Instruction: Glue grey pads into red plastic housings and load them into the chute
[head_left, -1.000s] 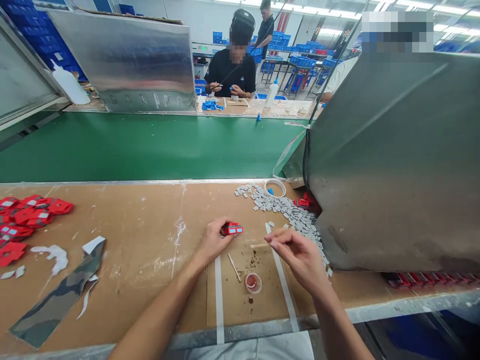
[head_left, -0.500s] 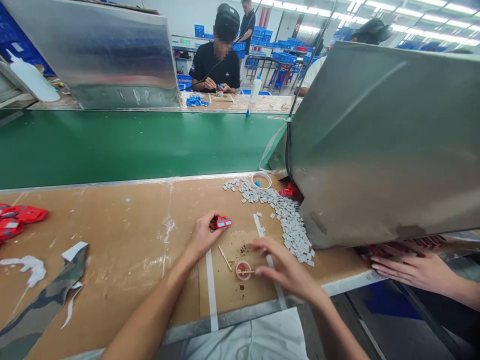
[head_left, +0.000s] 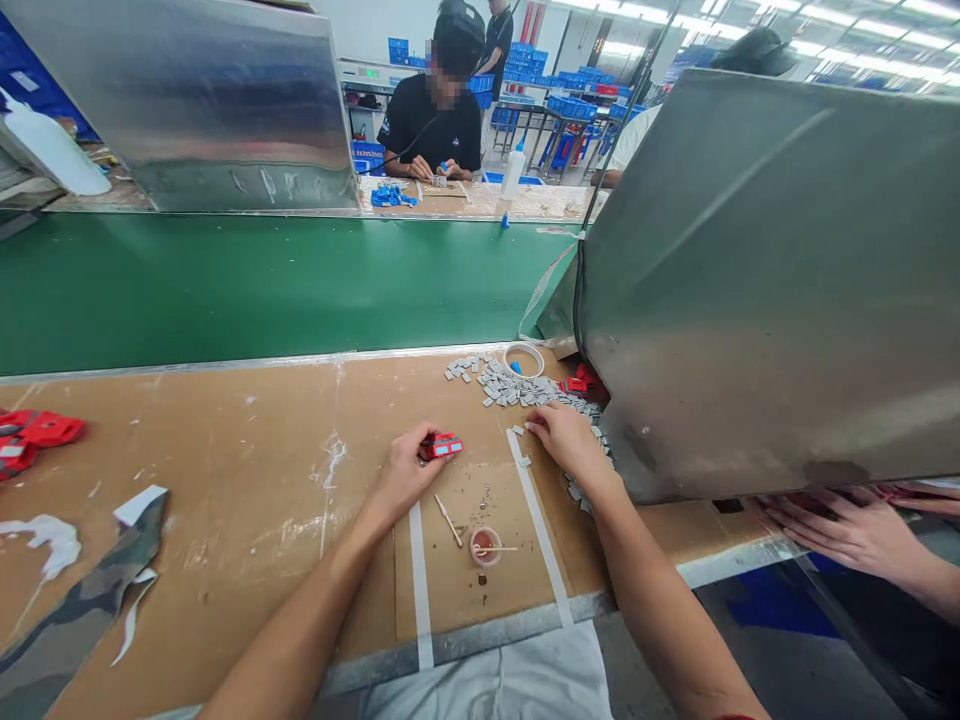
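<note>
A small red toy car [head_left: 445, 446] with pale windows is gripped in my left hand [head_left: 405, 465], just above the cardboard-topped bench. Over at the near end of a spread of small flat grey pieces [head_left: 510, 385], my right hand [head_left: 571, 440] has its thumb and fingertips pinched together. A loose grey piece [head_left: 517, 430] lies beside those fingertips; whether they hold one is too small to tell. Between my forearms stands a small round cup [head_left: 485, 546] of reddish contents, a thin stick [head_left: 502, 549] resting across it. A cotton swab [head_left: 448, 520] lies left of the cup.
Red toy parts [head_left: 45, 432] and a camouflage cloth strip [head_left: 97, 590] lie at left. A tape roll [head_left: 523, 361] sits behind the grey pieces. A large metal panel [head_left: 772, 300] blocks the right side, with a co-worker's hands [head_left: 847, 530] beneath it. A green belt [head_left: 262, 290] runs beyond.
My right hand has moved from beside the cup, up and away to the grey pieces, and its fingers have closed into a pinch. My left hand still holds the toy car in place.
</note>
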